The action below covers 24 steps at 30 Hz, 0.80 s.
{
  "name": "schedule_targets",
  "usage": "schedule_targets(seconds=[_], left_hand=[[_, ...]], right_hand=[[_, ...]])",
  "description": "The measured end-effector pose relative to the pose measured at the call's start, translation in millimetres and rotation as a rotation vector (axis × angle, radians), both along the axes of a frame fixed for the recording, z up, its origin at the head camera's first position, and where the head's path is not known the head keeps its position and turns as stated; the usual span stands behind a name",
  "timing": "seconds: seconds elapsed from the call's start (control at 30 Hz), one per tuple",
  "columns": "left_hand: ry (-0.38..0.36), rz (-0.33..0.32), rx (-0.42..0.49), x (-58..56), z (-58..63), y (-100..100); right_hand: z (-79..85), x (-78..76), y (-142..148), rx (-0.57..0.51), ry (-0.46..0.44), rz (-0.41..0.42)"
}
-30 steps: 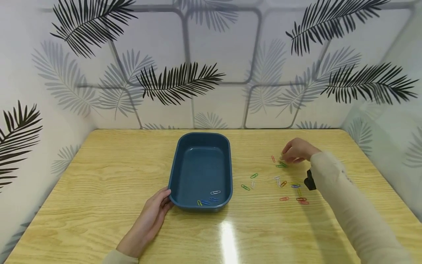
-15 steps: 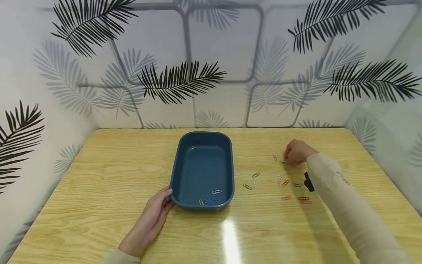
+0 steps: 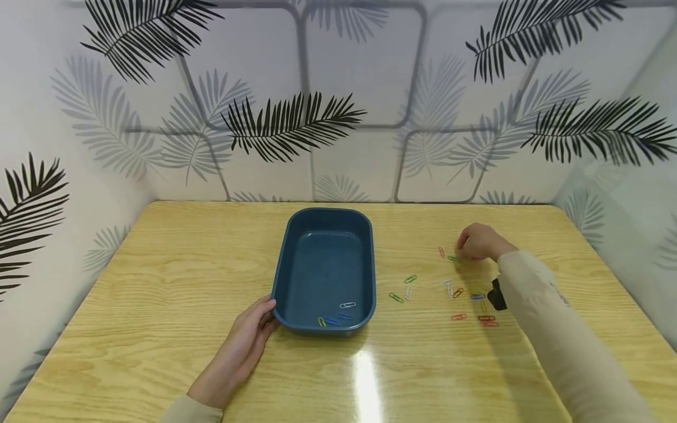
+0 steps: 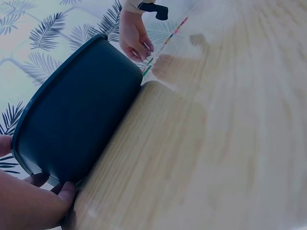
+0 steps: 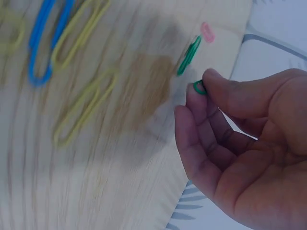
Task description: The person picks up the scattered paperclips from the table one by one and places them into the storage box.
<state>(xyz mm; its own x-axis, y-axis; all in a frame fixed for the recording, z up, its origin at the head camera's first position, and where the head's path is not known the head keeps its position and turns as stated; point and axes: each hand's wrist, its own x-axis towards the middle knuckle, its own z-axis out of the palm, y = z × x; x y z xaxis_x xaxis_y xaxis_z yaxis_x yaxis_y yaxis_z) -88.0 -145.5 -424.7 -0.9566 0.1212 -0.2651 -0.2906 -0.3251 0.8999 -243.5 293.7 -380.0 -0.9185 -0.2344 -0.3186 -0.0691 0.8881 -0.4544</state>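
A right hand pinched a green paper clip between thumb and forefinger at the far right of a wood-grain worktop, while a left hand gripped the near left corner of a dark blue tray, its thumb at the rim. Only a small loop of the pinched clip showed, and whether it touched the surface could not be told.

Just beyond those fingertips lay a second green clip, with a red clip beside it. Inside the tray, a white clip, two blue clips and a yellow clip sat near the front wall.

More clips were scattered to the tray's right: a slim white one between two green ones, then a white pair beside an orange-red clip. Yellow and blue clips lay close together near the right forearm, with red and pink clips nearer the front. Long pale sleeves covered both arms, and a leaf-patterned wall stood behind.
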Motion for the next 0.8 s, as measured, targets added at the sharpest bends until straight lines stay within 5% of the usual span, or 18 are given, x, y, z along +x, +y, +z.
schedule_targets(seconds=[0.37,0.6,0.8], left_hand=[[-0.011,0.008,0.003,-0.2,0.3,0],[-0.008,0.001,0.003,-2.5,1.0,-2],[-0.010,0.001,0.002,-4.5,0.6,-2]], right_hand=[[6.9,9.3,-14,-0.249,0.039,-0.096],[4.4,21.2,-47,-0.344,0.080,-0.116],[11.7,32.0,-74,-0.530,0.079,-0.159]])
